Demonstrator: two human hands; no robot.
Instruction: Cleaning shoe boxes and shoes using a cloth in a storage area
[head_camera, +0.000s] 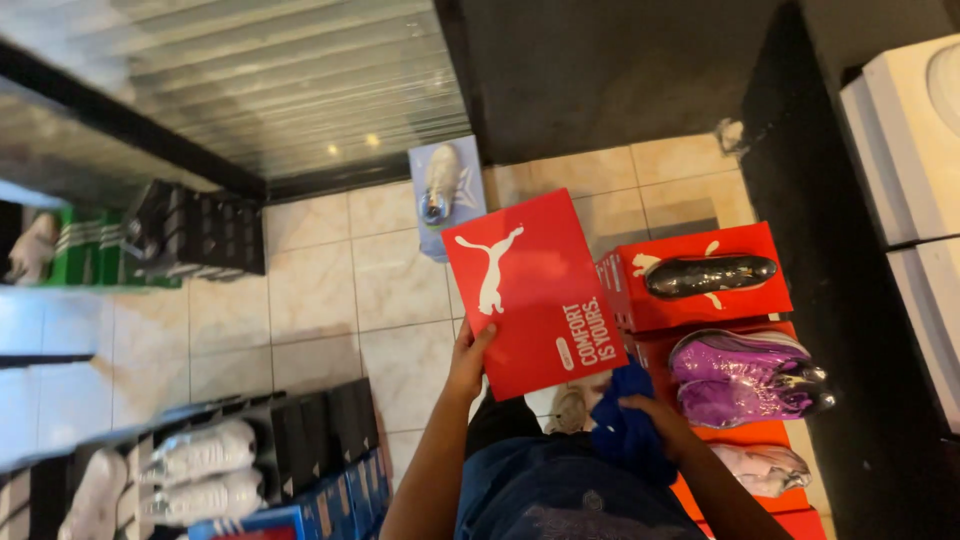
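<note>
My left hand (468, 362) holds a red shoebox lid (530, 290) by its lower left corner, tilted up over the tiled floor. My right hand (655, 412) is closed on a bunched blue cloth (625, 415) just below the lid's lower right edge. To the right stand stacked red shoeboxes (700, 305); a black shoe (710, 274) lies on the top one, purple shoes (745, 375) on the one below, and a pale shoe (765, 467) lower still.
A pale blue box with a white shoe (442, 190) stands on the floor ahead. Black boxes (200, 230) sit at left. Black and blue boxes with white shoes (200, 465) line the lower left. White boxes (915, 150) stand on dark shelving at right.
</note>
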